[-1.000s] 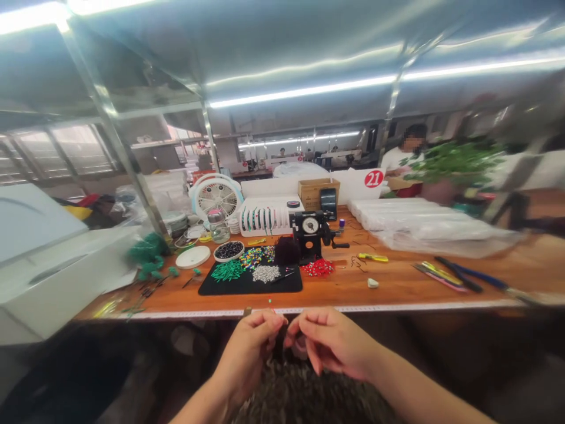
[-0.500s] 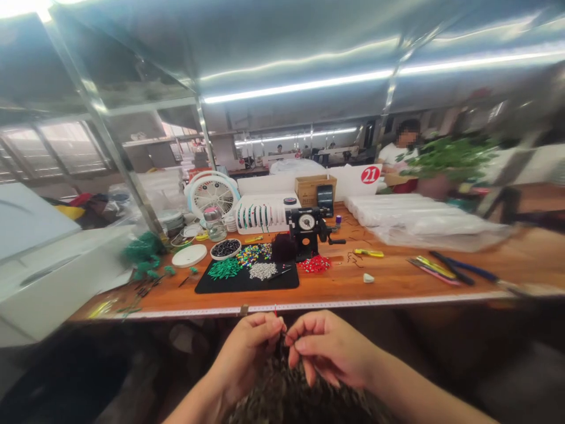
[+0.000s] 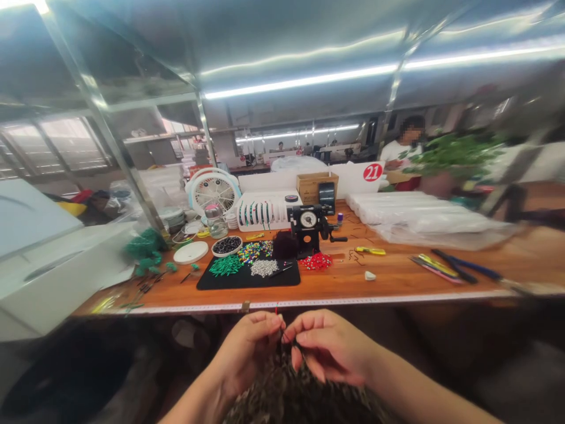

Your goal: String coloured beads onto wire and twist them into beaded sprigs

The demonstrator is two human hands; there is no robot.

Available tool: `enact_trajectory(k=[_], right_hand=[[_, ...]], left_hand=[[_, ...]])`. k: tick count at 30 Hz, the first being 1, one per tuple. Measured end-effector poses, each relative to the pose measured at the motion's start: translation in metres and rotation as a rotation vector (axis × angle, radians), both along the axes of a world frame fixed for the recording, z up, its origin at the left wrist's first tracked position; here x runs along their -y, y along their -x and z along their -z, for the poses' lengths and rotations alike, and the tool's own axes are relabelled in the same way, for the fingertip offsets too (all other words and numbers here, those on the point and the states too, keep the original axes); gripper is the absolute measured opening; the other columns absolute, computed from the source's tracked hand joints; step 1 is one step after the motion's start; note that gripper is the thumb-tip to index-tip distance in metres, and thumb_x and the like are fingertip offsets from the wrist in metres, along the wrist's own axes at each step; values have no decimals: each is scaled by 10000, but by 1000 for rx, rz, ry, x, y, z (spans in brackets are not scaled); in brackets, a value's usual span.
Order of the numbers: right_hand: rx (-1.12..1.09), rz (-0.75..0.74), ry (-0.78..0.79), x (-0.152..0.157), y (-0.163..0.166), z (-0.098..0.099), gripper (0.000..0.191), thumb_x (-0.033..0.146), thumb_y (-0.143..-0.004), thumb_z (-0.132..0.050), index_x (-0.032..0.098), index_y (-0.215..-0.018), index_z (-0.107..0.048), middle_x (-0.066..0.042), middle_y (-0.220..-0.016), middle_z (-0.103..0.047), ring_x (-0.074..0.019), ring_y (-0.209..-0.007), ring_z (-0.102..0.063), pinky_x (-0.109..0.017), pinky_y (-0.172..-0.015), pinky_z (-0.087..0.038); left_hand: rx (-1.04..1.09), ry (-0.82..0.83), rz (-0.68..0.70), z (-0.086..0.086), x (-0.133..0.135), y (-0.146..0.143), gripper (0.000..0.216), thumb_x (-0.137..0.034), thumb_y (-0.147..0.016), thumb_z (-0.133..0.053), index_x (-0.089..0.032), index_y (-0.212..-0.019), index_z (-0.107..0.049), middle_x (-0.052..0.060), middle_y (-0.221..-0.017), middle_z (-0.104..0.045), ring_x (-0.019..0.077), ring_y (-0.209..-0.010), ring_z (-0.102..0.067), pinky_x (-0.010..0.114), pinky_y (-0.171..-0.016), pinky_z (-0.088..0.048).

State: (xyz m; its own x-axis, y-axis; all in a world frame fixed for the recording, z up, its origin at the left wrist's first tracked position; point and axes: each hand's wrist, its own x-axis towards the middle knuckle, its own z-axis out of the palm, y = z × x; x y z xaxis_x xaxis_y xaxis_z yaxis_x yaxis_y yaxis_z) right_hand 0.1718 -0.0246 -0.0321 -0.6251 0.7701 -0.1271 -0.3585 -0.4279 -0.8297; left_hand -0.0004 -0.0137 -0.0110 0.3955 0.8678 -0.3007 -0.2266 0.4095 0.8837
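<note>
My left hand (image 3: 249,348) and my right hand (image 3: 326,344) are held together below the front edge of the wooden table (image 3: 397,277), over my lap. Both pinch a thin dark wire (image 3: 281,338) between thumb and fingertips; a tiny red bit (image 3: 276,308) sticks up from it. On the table ahead lies a black mat (image 3: 247,275) with heaps of green beads (image 3: 225,266), silver beads (image 3: 263,268) and mixed coloured beads (image 3: 253,252). Red beads (image 3: 316,261) lie beside the mat.
A black hand-crank device (image 3: 309,227) stands behind the mat, with a bowl of dark beads (image 3: 226,245), a white lid (image 3: 190,252), a small fan (image 3: 213,191) and a white rack (image 3: 262,215). Pliers and tools (image 3: 445,266) lie right. A person sits at the far right behind a green plant (image 3: 450,158).
My hands have stayed pinched together with only small finger movements; a red tip now shows above them. The view has shifted slightly.
</note>
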Motion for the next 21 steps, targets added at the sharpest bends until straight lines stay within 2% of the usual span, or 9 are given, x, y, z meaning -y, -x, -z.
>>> enact_trajectory(k=[4, 8, 15, 21], right_hand=[[3, 14, 23, 0, 1, 0, 202, 259, -737, -591, 96, -849, -635, -24, -557, -644, -30, -269, -406, -127, -231, -174], [20, 24, 20, -1, 1, 0, 215, 286, -762, -578, 98, -843, -641, -27, -548, -637, -34, -269, -397, -135, -234, -171], [35, 35, -6, -2, 3, 2, 237, 306, -779, -563, 86, -822, -640, -52, -584, -654, -28, -260, -383, -143, -236, -151], [64, 80, -25, -1, 4, -1, 248, 333, -772, -603, 91, -820, -633, -13, -542, -608, -18, -280, -363, -148, -257, -124]], left_hand=[[28, 46, -5, -2, 1, 0, 202, -260, -647, -725, -134, -584, -581, 5, -577, -557, 120, -561, -500, 242, -575, -354], [56, 78, 15, -1, 0, 1, 173, -248, -662, -702, -133, -607, -584, 9, -594, -551, 131, -586, -503, 252, -603, -367], [67, 142, -57, 4, -8, 6, 233, -259, -606, -748, -124, -586, -560, -43, -535, -437, 80, -506, -401, 214, -499, -292], [146, 172, -101, 5, -14, 9, 238, -221, -615, -752, -112, -586, -542, -66, -526, -364, 50, -467, -345, 188, -445, -247]])
